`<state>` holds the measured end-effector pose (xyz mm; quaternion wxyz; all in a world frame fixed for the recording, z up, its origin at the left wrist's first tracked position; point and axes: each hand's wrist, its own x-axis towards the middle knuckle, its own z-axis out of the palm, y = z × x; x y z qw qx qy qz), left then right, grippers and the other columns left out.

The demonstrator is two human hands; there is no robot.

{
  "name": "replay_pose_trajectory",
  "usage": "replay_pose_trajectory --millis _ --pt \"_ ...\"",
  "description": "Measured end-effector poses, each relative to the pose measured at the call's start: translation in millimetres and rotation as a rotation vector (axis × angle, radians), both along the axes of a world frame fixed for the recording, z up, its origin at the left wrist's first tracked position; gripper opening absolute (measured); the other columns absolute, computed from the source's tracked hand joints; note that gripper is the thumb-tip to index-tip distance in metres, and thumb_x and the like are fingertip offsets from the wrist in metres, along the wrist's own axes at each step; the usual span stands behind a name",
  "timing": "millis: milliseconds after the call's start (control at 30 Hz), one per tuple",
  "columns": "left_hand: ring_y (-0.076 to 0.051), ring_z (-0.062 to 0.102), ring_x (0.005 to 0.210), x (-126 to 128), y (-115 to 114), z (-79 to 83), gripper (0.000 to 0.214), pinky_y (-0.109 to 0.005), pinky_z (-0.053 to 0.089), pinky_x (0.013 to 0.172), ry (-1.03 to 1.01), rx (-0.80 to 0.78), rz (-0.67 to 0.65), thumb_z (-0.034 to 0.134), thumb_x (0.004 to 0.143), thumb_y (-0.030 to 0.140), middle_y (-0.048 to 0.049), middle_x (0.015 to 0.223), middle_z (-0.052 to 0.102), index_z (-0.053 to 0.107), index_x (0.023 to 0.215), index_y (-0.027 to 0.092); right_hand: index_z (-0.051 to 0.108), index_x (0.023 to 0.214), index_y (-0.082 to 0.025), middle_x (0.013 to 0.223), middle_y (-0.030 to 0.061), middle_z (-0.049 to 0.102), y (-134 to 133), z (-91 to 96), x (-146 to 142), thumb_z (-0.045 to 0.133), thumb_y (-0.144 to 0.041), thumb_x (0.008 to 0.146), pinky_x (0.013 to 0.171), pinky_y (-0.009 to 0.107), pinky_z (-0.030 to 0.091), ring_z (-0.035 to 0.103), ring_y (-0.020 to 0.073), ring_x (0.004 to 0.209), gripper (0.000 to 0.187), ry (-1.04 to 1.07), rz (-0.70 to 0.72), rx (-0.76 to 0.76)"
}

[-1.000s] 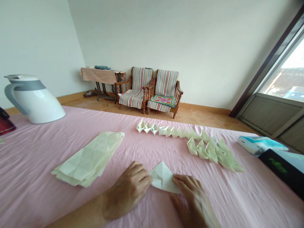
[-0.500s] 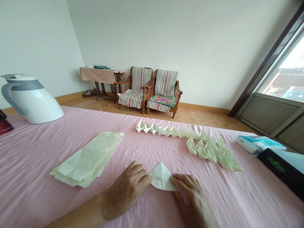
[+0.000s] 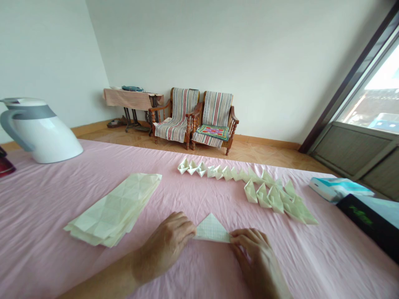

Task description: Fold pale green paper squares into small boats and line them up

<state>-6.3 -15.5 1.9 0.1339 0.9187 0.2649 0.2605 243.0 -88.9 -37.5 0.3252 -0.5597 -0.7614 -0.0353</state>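
Note:
A small sheet of grid-lined paper (image 3: 212,229), folded into a flat triangle, lies on the pink cloth with its point facing away from me. My left hand (image 3: 176,236) is closed on its left corner, fingers curled and the tips partly hidden. The right corner is pinched between the thumb and fingers of my right hand (image 3: 252,245). Left of my hands rests a stack of creased pale paper sheets (image 3: 115,207). Beyond my right hand stand several folded paper boats (image 3: 263,195), in a long row with a shorter row in front.
A white and grey jug (image 3: 50,133) stands at the far left of the cloth-covered surface (image 3: 168,274). At the right are a tissue pack (image 3: 339,187) and a black box (image 3: 368,224). Two wooden armchairs (image 3: 215,116) stand across the floor.
The paper's rounded, bulging lower edge is now a straight, flat edge. My right hand has shifted slightly right along with that corner, and my left hand has moved slightly left.

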Motion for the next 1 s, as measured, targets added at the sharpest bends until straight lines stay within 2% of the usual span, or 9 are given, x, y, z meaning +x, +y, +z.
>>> replay_pose_trajectory --millis 133,233,300,400,533,700,867,1000 --pt "-0.016 0.056 0.077 1.0 3.2 -0.1 0.016 -0.025 0.041 0.071 -0.093 -0.169 0.05 0.054 0.088 0.004 0.0002 0.077 0.06 0.059 0.082 0.018 0.066 0.076 -0.027 0.094 0.0029 0.069 3.3 -11.4 1.2 0.058 -0.022 0.086 0.076 0.039 0.047 0.063 0.023 0.088 0.014 0.073 -0.096 -0.062" --pt "-0.015 0.058 0.079 0.8 4.4 -0.6 0.017 -0.024 0.042 0.071 -0.103 -0.261 0.111 0.057 0.083 0.002 0.0003 0.081 0.062 0.061 0.085 0.018 0.065 0.072 -0.027 0.097 0.0043 0.069 4.1 -11.4 -0.7 0.059 -0.025 0.084 0.076 0.043 0.046 0.061 0.0272 0.092 0.015 0.143 -0.174 -0.081" --pt "-0.016 0.058 0.08 0.5 4.9 -1.5 0.017 -0.025 0.043 0.071 -0.096 -0.29 0.135 0.058 0.082 0.003 -0.0002 0.083 0.063 0.062 0.087 0.019 0.065 0.071 -0.027 0.098 0.0052 0.069 4.3 -9.6 -0.9 0.058 -0.025 0.085 0.075 0.042 0.046 0.06 0.0275 0.093 0.016 0.17 -0.157 -0.074" --pt "-0.016 0.058 0.079 -0.1 5.1 -2.0 0.016 -0.025 0.044 0.072 -0.085 -0.295 0.138 0.058 0.082 0.005 -0.0003 0.082 0.063 0.063 0.087 0.019 0.064 0.074 -0.026 0.094 0.0043 0.069 3.7 -7.2 0.6 0.058 -0.023 0.086 0.075 0.039 0.046 0.061 0.025 0.091 0.013 0.14 -0.085 -0.091" --pt "-0.016 0.057 0.077 -1.0 5.0 -0.5 0.019 -0.025 0.042 0.07 -0.083 -0.277 0.114 0.059 0.079 0.001 0.0006 0.079 0.062 0.062 0.083 0.018 0.062 0.076 -0.026 0.083 0.0003 0.067 1.3 -7.1 1.2 0.062 -0.021 0.084 0.074 0.036 0.043 0.061 0.0216 0.082 0.009 0.074 -0.089 -0.127" --pt "-0.015 0.056 0.076 -1.1 4.6 0.2 0.022 -0.024 0.04 0.071 -0.094 -0.257 0.082 0.061 0.076 -0.004 0.0016 0.076 0.061 0.061 0.079 0.017 0.061 0.081 -0.026 0.082 -0.0011 0.066 -0.4 -8.7 -1.4 0.058 -0.016 0.085 0.075 0.033 0.038 0.059 0.0188 0.078 0.011 0.052 -0.056 -0.064" --pt "-0.015 0.056 0.078 -0.8 4.5 0.3 0.023 -0.024 0.04 0.072 -0.079 -0.265 0.084 0.061 0.076 -0.006 0.0019 0.077 0.061 0.061 0.08 0.017 0.06 0.081 -0.026 0.078 -0.0017 0.063 -4.3 -0.6 -7.2 0.052 -0.015 0.089 0.075 0.032 0.034 0.055 0.0188 0.077 0.016 0.076 -0.055 -0.056" --pt "-0.015 0.057 0.079 -1.3 4.5 0.5 0.027 -0.024 0.04 0.071 -0.084 -0.269 0.098 0.063 0.072 -0.008 0.0019 0.079 0.061 0.061 0.081 0.017 0.059 0.081 -0.025 0.078 -0.0021 0.063 -8.2 6.3 -9.9 0.052 -0.013 0.089 0.075 0.032 0.032 0.054 0.0185 0.077 0.016 0.064 0.009 -0.062"
